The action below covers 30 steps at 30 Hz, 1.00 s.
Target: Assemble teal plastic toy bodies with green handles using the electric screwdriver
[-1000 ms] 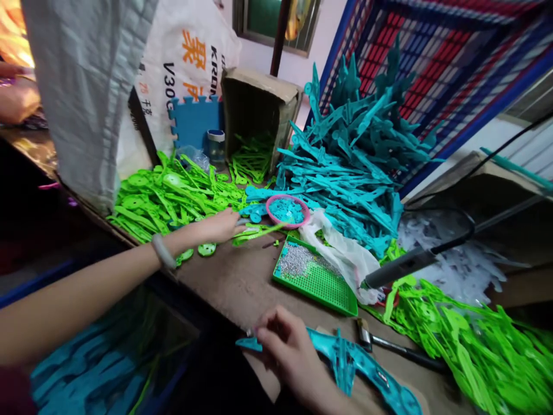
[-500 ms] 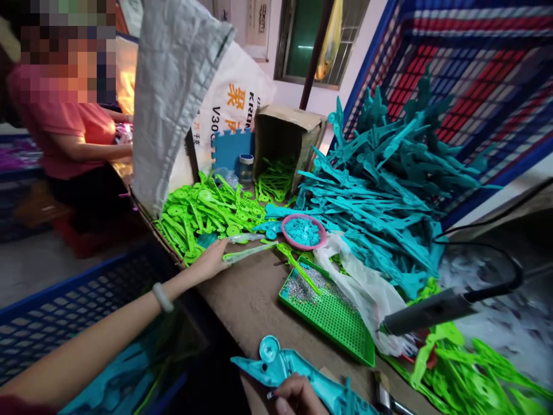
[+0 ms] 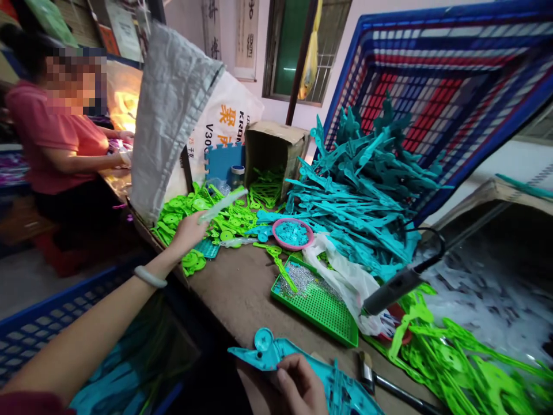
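My left hand (image 3: 190, 233) is raised over the pile of lime-green plastic pieces (image 3: 185, 216), closed around one end of a long translucent plastic strip (image 3: 224, 204). A similar clear piece (image 3: 237, 242) lies on the table just beyond. At the front edge, a long teal plastic part (image 3: 337, 377) with a round disc (image 3: 263, 339) lies with its hollow side up. My right hand (image 3: 305, 383) rests at this part with thumb and forefinger pinched together; whatever is between the fingertips is hidden.
A green perforated tray (image 3: 332, 317) holds small silvery bits. Behind it stands a pink bowl (image 3: 292, 233) of teal pieces. A teal heap (image 3: 341, 202) spills from a tilted basket (image 3: 345, 75). A grey-handled tool (image 3: 391, 291) hangs at right; a hammer (image 3: 397, 392) lies below. Another person (image 3: 64, 138) sits left.
My left hand has lifted up and away from the table with the translucent strip. My right hand has shifted slightly up at the teal part; a small shiny bit at its fingertips no longer shows.
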### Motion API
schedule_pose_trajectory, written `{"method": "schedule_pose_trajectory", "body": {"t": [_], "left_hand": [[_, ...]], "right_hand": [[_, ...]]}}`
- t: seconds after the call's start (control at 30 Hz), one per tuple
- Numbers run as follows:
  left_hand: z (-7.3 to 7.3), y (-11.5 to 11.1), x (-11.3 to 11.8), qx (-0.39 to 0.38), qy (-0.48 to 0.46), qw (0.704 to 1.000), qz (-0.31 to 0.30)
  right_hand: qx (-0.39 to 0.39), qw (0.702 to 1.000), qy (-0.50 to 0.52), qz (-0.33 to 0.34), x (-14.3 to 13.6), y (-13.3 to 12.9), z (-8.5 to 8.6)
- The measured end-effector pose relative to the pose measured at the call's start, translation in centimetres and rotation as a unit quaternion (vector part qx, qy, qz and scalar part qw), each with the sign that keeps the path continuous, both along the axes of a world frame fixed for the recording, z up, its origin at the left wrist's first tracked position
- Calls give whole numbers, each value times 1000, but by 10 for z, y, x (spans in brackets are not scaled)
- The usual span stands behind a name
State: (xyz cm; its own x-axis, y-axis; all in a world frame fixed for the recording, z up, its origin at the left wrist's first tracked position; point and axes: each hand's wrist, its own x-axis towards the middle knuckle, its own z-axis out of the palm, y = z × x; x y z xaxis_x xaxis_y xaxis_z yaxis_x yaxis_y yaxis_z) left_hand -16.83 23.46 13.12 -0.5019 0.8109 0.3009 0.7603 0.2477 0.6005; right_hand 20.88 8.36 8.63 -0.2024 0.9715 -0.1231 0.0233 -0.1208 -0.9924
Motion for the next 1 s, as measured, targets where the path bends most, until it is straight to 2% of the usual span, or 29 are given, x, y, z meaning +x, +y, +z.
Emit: {"method": "schedule_pose_trajectory", "body": {"t": [0.17, 0.23, 0.33, 0.43, 0.53, 0.7, 0.83, 0.93, 1.0], "left_hand": [[-19, -6, 20, 22, -43, 999, -19], [-27, -1, 26, 9, -25, 1000, -8], [-27, 15, 28, -11, 24, 1000, 9], [-21, 29, 24, -27, 67, 997, 4], [-16, 35, 15, -52, 93, 994, -25], [-7, 34, -12, -98, 108, 986, -75], [7, 40, -33, -119, 93, 986, -77], [11, 46, -39, -125, 72, 988, -60], [7, 47, -38, -131, 62, 988, -46]], "right_hand": [[-25, 999, 4, -46, 5, 8, 38], [-23, 999, 11, -34, -1, 13, 51], [-3, 1000, -1, 2, -16, 17, 61], [15, 998, -48, 36, -23, 14, 58], [24, 997, -69, 40, -21, 10, 50], [26, 996, -74, 30, -14, 10, 34], [42, 997, -65, 24, -12, 12, 23], [38, 997, -62, 34, -11, 12, 26], [28, 996, -68, 43, -10, 10, 32]]}}
